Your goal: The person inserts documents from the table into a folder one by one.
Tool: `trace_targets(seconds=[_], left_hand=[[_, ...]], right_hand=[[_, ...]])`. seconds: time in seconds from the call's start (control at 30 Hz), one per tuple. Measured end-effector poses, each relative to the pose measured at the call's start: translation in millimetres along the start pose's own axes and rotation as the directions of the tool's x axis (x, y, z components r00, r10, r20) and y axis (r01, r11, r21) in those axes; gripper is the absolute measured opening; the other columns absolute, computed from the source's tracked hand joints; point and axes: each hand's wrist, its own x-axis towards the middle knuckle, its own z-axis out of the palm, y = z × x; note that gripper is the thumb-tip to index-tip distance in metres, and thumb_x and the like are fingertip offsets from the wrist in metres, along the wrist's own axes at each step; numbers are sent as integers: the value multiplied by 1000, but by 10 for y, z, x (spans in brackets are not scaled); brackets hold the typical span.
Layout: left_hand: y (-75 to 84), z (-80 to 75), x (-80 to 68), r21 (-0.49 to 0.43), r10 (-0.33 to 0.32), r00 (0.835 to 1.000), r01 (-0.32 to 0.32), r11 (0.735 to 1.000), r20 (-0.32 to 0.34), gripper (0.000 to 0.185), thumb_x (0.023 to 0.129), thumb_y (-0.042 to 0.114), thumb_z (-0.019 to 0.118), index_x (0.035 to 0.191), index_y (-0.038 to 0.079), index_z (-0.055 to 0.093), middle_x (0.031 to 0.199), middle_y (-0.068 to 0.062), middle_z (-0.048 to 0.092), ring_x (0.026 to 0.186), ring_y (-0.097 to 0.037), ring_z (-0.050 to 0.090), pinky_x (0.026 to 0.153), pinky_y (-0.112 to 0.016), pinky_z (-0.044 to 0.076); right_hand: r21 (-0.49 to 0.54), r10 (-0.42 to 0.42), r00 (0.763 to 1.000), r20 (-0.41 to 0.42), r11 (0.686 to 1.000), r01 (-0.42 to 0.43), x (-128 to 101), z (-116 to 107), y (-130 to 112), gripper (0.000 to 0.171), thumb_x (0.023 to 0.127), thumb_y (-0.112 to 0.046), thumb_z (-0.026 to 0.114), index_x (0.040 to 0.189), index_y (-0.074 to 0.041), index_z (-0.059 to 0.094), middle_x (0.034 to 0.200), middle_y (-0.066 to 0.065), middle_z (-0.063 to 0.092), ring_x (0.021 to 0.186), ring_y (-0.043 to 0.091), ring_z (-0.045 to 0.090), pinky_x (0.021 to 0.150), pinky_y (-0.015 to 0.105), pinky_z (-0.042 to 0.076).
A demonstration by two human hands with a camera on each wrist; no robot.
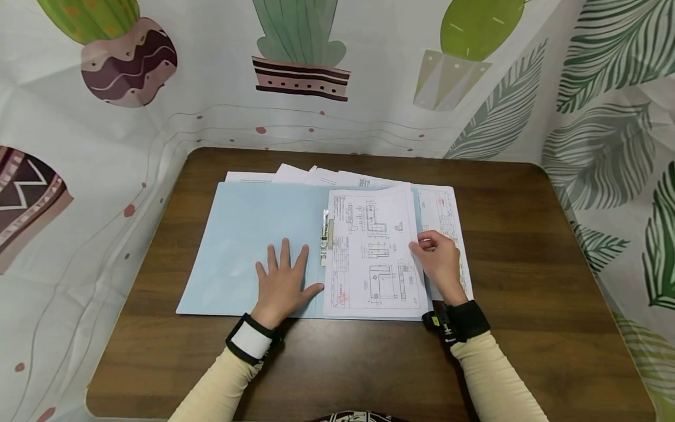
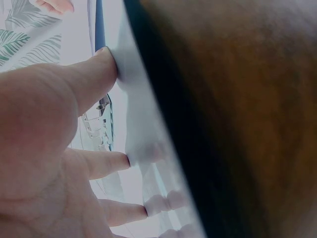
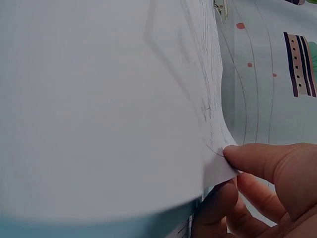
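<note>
Rests the left hand (image 1: 282,287), with fingers spread wide, on the smooth light-blue folder (image 1: 255,220), open on the brown wood-grained table (image 1: 527,252). Pinches with the right hand (image 1: 442,261), between thumb and bent fingers, the edge of a thin rectangular drawing sheet (image 1: 358,249) (slightly curled there) over the folder's right half, beside a shiny metal clip (image 1: 330,234). Reaches in from the near side in cream sleeves (image 1: 495,369).

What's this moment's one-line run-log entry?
left fingers: spread on blue folder | right fingers: pinch drawing sheet by edge | papers: jut past folder
</note>
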Motion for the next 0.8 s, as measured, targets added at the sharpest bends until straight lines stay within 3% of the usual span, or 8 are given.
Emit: trace_targets(seconds=[0.4, 0.8], left_hand=[[3, 3, 3, -12, -3, 1000, 3, 1000, 1, 95, 83, 61, 77, 156, 8, 45, 161, -35, 24, 145, -66, 16, 103, -84, 20], [10, -11, -10, -8, -3, 1000, 3, 1000, -10, 94, 84, 59, 78, 155, 8, 45, 161, -35, 25, 144, -66, 18, 102, -84, 22]], right_hand=[[-122, -17, 1000, 5, 992, 17, -13, 5, -5, 40, 93, -16, 76, 131, -7, 66, 93, 14, 68, 79, 29, 65, 64, 35, 44], [-151, -28, 998, 53, 988, 35, -35, 8, -38, 30, 93, -11, 74, 122, -4, 72, 97, 16, 67, 81, 30, 60, 64, 35, 43]])
